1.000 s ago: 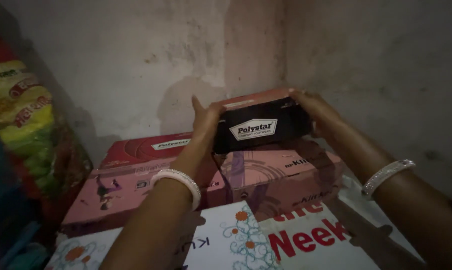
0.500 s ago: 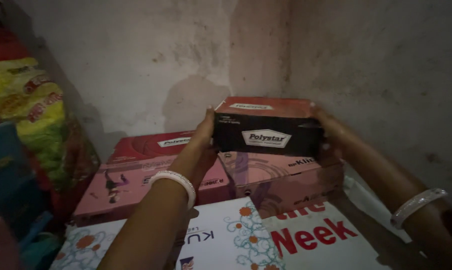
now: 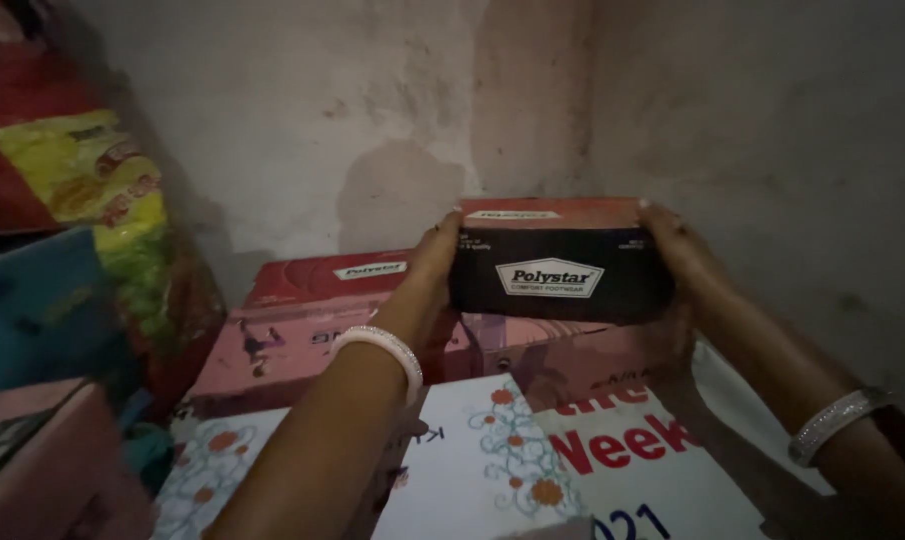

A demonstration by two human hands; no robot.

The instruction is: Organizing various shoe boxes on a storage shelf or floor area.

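A grey plaster wall [image 3: 273, 110] fills the upper frame. Pink boxes [image 3: 303, 330] lie stacked at centre. Just above them, the black shoebox [image 3: 558, 262] now sits level, lower than a second ago, clasped endwise by the left hand [image 3: 431, 265] and right hand [image 3: 681, 255].

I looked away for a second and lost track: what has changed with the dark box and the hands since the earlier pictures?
The dark box was tilted a second ago; now it is level, held squarely over the pink boxes. Left hand and right hand keep their grip on its two ends. The pink boxes, the white flowered box and the wall look unchanged.
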